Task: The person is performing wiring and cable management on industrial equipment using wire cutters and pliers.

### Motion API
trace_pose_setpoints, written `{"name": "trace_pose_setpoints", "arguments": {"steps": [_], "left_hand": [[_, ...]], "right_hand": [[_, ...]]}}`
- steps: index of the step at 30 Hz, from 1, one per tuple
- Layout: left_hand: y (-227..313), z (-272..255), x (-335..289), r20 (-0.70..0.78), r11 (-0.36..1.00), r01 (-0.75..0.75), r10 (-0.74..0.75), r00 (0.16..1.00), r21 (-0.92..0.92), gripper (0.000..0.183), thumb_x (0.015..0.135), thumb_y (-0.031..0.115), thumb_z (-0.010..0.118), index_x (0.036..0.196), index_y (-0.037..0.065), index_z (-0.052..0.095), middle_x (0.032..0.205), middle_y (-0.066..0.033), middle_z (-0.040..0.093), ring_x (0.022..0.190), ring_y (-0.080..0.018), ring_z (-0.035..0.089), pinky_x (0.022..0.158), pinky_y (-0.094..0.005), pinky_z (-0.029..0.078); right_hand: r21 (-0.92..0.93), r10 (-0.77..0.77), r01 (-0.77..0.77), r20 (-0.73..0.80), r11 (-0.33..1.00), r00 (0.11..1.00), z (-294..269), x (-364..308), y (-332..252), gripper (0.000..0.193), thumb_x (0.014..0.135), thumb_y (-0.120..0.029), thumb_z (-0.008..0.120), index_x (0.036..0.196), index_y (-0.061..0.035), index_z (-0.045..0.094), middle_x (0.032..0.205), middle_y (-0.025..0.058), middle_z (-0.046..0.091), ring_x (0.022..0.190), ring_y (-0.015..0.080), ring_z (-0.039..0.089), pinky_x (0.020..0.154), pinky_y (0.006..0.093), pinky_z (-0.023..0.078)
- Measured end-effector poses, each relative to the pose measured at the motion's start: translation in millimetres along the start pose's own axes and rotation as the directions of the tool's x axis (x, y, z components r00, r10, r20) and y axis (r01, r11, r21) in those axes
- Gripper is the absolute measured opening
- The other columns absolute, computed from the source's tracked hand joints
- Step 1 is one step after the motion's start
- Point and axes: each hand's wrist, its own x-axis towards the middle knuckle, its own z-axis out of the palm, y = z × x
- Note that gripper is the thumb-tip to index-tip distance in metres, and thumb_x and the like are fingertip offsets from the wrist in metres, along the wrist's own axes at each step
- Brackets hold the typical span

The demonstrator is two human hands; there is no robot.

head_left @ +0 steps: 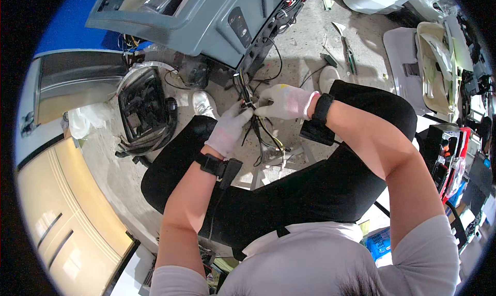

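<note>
A bundle of black, yellow and white wires comes down from the lower corner of a grey machine housing. Both of my hands, in white gloves, meet on this bundle. My left hand pinches it from the left with thumb and fingers. From the right, my right hand closes its fingertips on the same wires, almost touching the left. Below the hands the loose wire ends fan out between my knees. What lies right between the fingertips is too small to make out.
A black plastic part with a thick hose lies left on the floor. Pliers lie at the far right, near pale plastic panels. A cream cabinet panel stands at left. Between my legs is a metal stool frame.
</note>
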Motion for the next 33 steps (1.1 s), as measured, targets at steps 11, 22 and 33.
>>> {"name": "trace_pose_setpoints", "arguments": {"steps": [11, 22, 33], "left_hand": [[11, 3, -1, -0.049, 0.991, 0.083, -0.078, 0.996, 0.107, 0.043, 0.087, 0.024, 0.053, 0.115, -0.008, 0.050, 0.105, -0.0119, 0.059, 0.095, -0.0159, 0.052, 0.087, -0.0268, 0.039], [18, 12, -3, -0.179, 0.960, 0.125, -0.080, 0.981, 0.253, 0.038, 0.085, 0.027, 0.054, 0.106, -0.005, 0.057, 0.086, -0.0151, 0.064, 0.079, -0.0186, 0.059, 0.073, -0.0302, 0.045], [31, 13, -7, -0.188, 0.912, 0.134, -0.064, 0.980, 0.389, 0.039, 0.083, 0.028, 0.055, 0.103, -0.006, 0.058, 0.084, -0.0248, 0.062, 0.080, -0.0337, 0.061, 0.072, -0.0364, 0.045]], "right_hand": [[0.067, 0.017, -0.024, 0.107, 0.997, 0.994, -8, -4, -3, 0.037, 0.083, -0.030, 0.050, 0.099, 0.0014, 0.058, 0.082, 0.0228, 0.062, 0.077, 0.0333, 0.061, 0.070, 0.0383, 0.047], [0.094, -0.040, 0.074, -0.319, 0.993, 0.947, 40, 0, -5, 0.022, 0.083, -0.022, 0.051, 0.086, -0.0010, 0.058, 0.073, 0.0214, 0.059, 0.071, 0.0395, 0.059, 0.064, 0.0447, 0.048], [0.092, 0.013, -0.009, -0.039, 0.996, 0.999, 4, -5, -20, 0.034, 0.085, -0.028, 0.049, 0.089, 0.0043, 0.057, 0.076, 0.0240, 0.060, 0.076, 0.0392, 0.058, 0.067, 0.0434, 0.045]]}}
